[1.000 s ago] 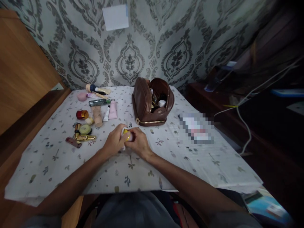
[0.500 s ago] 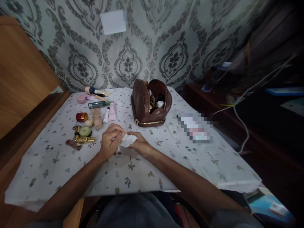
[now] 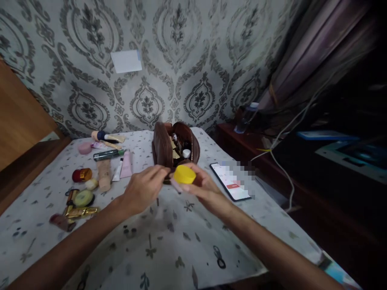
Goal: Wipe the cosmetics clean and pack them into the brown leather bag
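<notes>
Yellow tops the small container (image 3: 185, 174) that our right hand (image 3: 207, 187) pinches between thumb and fingers, in front of the open brown bag (image 3: 161, 145) and not yet set down; our left hand (image 3: 145, 187) curls beside it, though we cannot tell whether it grips anything. Cosmetics (image 3: 104, 173) already lie out on the patterned cloth (image 3: 165, 237) to our left, while more items (image 3: 186, 153) sit inside the bag
</notes>
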Available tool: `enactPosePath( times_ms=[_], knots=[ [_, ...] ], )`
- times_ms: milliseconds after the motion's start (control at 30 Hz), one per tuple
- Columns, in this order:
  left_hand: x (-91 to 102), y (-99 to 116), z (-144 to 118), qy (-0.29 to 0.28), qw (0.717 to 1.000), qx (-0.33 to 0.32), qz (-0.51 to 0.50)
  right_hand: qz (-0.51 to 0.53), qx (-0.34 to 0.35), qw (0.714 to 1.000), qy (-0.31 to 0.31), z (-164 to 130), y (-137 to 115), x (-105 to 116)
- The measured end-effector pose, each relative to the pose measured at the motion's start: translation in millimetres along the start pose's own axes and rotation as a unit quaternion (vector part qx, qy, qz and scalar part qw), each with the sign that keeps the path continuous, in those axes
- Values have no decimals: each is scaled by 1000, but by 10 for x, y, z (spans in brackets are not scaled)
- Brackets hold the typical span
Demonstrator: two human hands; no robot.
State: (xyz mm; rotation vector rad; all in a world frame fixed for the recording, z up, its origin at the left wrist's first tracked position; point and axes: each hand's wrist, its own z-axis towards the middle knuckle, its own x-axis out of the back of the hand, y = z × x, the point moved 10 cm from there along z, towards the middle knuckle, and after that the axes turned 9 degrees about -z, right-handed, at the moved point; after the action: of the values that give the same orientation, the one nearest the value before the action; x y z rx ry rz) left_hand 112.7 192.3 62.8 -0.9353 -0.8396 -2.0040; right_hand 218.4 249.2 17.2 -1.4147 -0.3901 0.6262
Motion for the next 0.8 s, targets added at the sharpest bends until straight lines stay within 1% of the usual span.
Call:
enactPosePath(
  times_ms=[33, 67, 133, 200, 267, 333, 400, 467, 533, 633, 700, 767, 800],
  knots=[
    [-85, 73, 112, -34, 997, -31, 58, -15, 17, 999, 24, 46, -163, 162],
    [-173, 110, 212, -68, 990, -47, 111, -33, 25, 998, 36, 107, -304, 287],
    [-345, 114, 354, -141, 970, -57, 189, -62, 53, 995, 58, 263, -578, 475],
    [-483, 72, 398, -208, 949, -58, 231, -109, 83, 989, 58, 448, -798, 558],
    [-552, 12, 365, -243, 937, -58, 245, -181, 116, 976, 47, 631, -960, 575],
    [-549, -41, 302, -235, 940, -60, 240, -252, 155, 955, 31, 785, -1070, 560],
    [-520, -78, 227, -204, 952, -65, 221, -310, 187, 932, 4, 903, -1114, 527],
    [-491, -118, 162, -165, 964, -63, 199, -367, 198, 908, -27, 994, -1084, 502],
    [-469, -161, 115, -128, 972, -55, 188, -428, 188, 883, -45, 1064, -1017, 505],
    [-497, -181, 56, -114, 978, -63, 166, -491, 169, 851, -82, 1137, -920, 459],
    [-508, -188, 24, -111, 980, -67, 148, -530, 165, 823, -122, 1180, -857, 359],
    [-494, -228, 5, -104, 983, -51, 145, -575, 160, 784, -169, 1233, -760, 240],
    [-484, -243, -1, -99, 983, -45, 146, -586, 158, 771, -191, 1263, -707, 188]
  ],
)
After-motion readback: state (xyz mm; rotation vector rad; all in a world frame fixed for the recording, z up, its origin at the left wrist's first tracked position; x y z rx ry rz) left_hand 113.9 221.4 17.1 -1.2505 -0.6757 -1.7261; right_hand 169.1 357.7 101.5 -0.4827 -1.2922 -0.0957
